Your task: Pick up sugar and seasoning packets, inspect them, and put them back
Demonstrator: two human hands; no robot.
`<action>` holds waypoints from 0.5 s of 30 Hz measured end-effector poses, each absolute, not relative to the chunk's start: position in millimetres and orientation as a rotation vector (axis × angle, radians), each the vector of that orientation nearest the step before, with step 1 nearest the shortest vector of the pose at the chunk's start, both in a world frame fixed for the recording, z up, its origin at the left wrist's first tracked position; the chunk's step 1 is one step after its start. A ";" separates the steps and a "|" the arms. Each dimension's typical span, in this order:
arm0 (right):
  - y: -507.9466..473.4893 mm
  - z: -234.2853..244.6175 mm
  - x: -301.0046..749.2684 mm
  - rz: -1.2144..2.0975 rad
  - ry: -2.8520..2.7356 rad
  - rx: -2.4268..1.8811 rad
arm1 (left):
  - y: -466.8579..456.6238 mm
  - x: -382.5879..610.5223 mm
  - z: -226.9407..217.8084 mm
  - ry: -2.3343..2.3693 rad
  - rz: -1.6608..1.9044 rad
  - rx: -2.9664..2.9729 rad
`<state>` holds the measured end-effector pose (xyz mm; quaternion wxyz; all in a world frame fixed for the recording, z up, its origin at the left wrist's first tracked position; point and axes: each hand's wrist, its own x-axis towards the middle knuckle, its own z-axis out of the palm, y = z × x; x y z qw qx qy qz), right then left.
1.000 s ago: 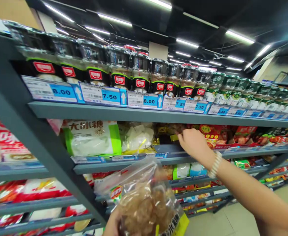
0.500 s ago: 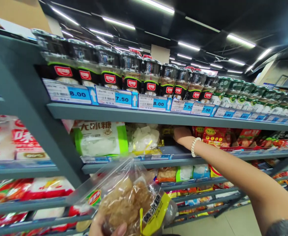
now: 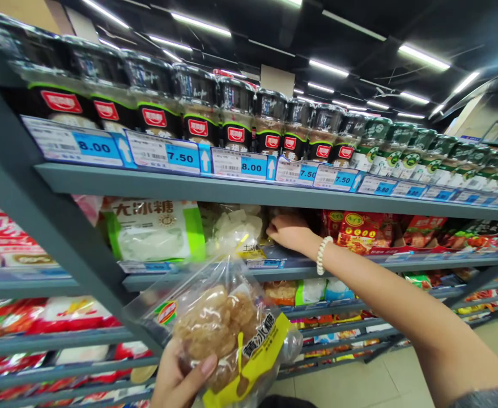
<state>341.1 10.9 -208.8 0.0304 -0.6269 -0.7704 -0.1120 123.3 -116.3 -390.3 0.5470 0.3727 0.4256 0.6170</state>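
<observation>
My left hand point(image 3: 184, 371) grips a clear plastic bag of yellow rock sugar point(image 3: 218, 328) from below, with the thumb pressed on its front. Brown lumps and a yellow label show through the film. My right hand point(image 3: 289, 231), with a beaded bracelet point(image 3: 323, 255) on the wrist, reaches into the middle shelf. Its fingers are curled beside a bag of white rock sugar point(image 3: 237, 229); what they hold, if anything, is hidden. Further left stands a larger white and green bag of rock sugar point(image 3: 155, 229).
Jars with black lids point(image 3: 198, 102) line the upper shelf above a row of price tags point(image 3: 181, 156). Red packets point(image 3: 361, 232) stand right of my right hand. A grey shelf post point(image 3: 62, 215) rises on the left, and lower racks point(image 3: 325, 323) hold more packages.
My right hand has moved left along the shelf, closer to the white rock sugar bag. The view has shifted slightly, and more of my left hand shows below the held bag.
</observation>
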 end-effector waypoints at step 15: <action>-29.2 -171.3 407.8 0.491 -2.465 -1.596 | -97.4 98.8 -356.8 1.184 1.797 1.816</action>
